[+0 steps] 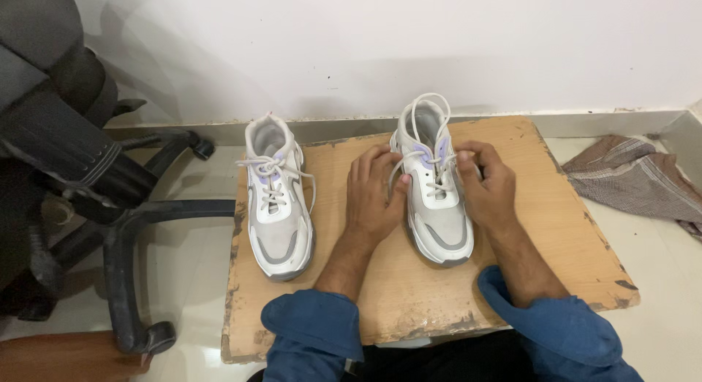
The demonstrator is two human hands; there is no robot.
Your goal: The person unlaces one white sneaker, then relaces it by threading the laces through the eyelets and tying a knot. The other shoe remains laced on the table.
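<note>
**Holding the laces of a white sneaker on a wooden board**

Both hands rest on the right sneaker, which stands on a low wooden counter with worn, chipped edges. This sneaker is white and grey with small purple parts, and its toe points toward the person. The left hand lies flat against the left side of the shoe, fingers together, and the thumb touches the lace area. The right hand is on the other side of the shoe; its fingers are curled and pinched on the white lace near the top eyelets. The lace makes a loose loop above the opening of the shoe.

The left sneaker is of the same kind and stands well apart from the hands, near the left edge of the counter. Its laces are tied in a loose bow, and no hand touches it.

Both arms wear blue sleeves rolled back from the wrists. A black office chair with a wheeled base stands to the left of the counter, on the light floor. A crumpled checked cloth lies on the floor at the right, near the white wall.
</note>
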